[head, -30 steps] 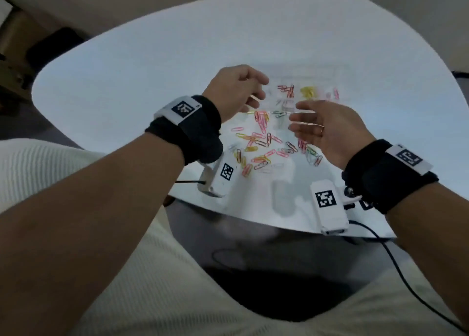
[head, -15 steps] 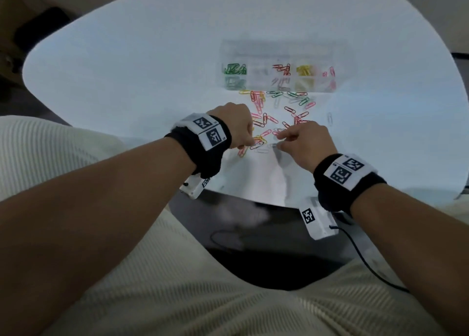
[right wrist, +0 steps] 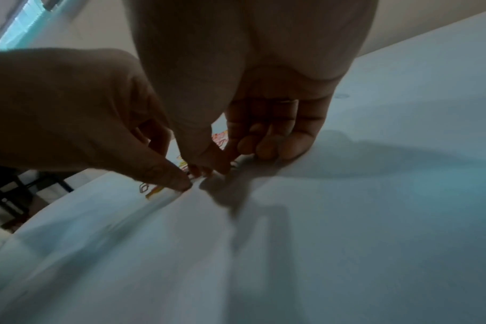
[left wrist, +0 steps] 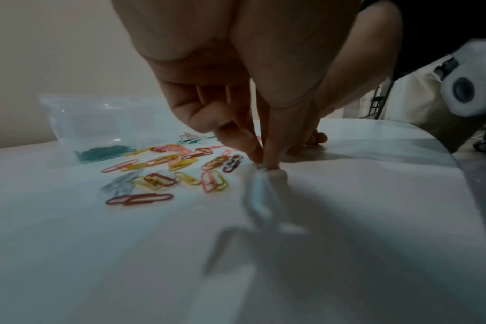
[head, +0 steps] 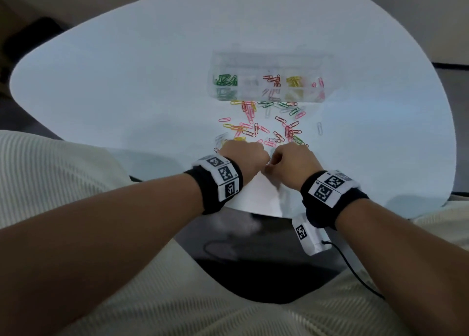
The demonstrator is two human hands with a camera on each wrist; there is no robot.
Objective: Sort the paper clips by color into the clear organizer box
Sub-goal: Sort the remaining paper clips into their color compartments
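Observation:
The clear organizer box [head: 269,59] stands at the far middle of the white table [head: 127,81]. It holds green clips [head: 225,80], red clips [head: 272,79], yellow clips [head: 294,81] and pink clips [head: 320,83] in separate cells. Loose mixed clips [head: 256,127] lie scattered between the box and my hands. My left hand [head: 243,155] is at the pile's near end, where its thumb and forefinger [left wrist: 261,166] pinch a pale paper clip [left wrist: 259,193] just above the table. My right hand [head: 291,160] is right beside it, fingers curled, thumb and forefinger tips [right wrist: 211,172] down at the table. Whether they hold anything is hidden.
The table's front edge [head: 253,208] runs just behind my wrists, with my lap below it. A camera cable [head: 355,272] hangs from my right wrist. A single pale clip [head: 319,128] lies apart to the right of the pile.
Both hands came back from the organizer box to the near end of the pile. They have closed in side by side, and the left now pinches a pale clip.

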